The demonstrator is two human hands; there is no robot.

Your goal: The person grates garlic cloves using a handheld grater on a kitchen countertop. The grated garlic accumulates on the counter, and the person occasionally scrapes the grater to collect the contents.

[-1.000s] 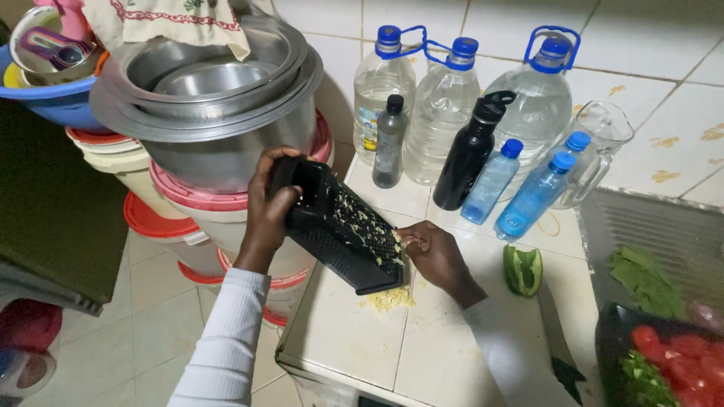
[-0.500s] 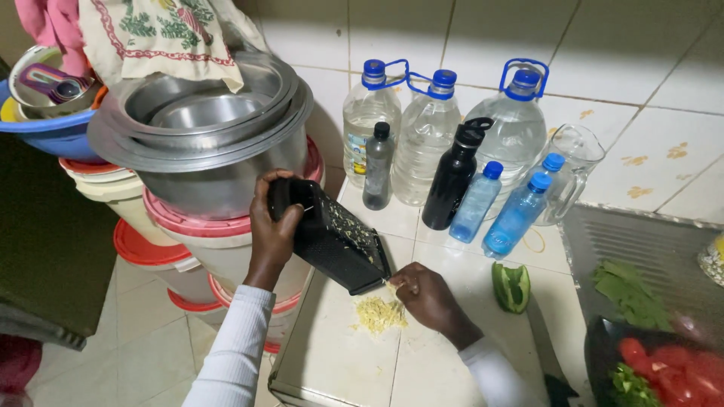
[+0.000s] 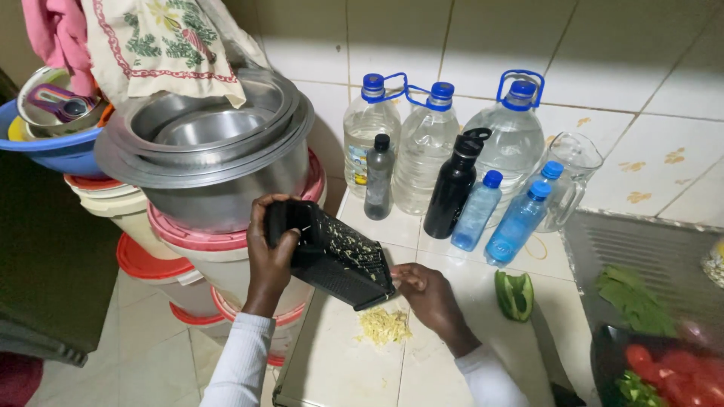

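The left hand point(image 3: 273, 249) grips the top of a black box grater point(image 3: 332, 256), which is tilted lower than a moment ago, its foot now just above the pale shreds point(image 3: 385, 325). The right hand point(image 3: 426, 290), pressed to the grater's lower edge, has closed in beside that pile; what it pinches cannot be told. Beyond the right hand stand clear water jugs point(image 3: 426, 151) with blue caps, a black bottle point(image 3: 452, 188) and small blue bottles point(image 3: 516, 222); a green pepper half point(image 3: 514, 294) lies to its right.

A home kitchen, shown by a tiled counter point(image 3: 452, 249), nested steel basins point(image 3: 204, 143) on stacked plastic buckets point(image 3: 188, 249), water bottles point(image 3: 426, 147) and chopped vegetables point(image 3: 656, 369).
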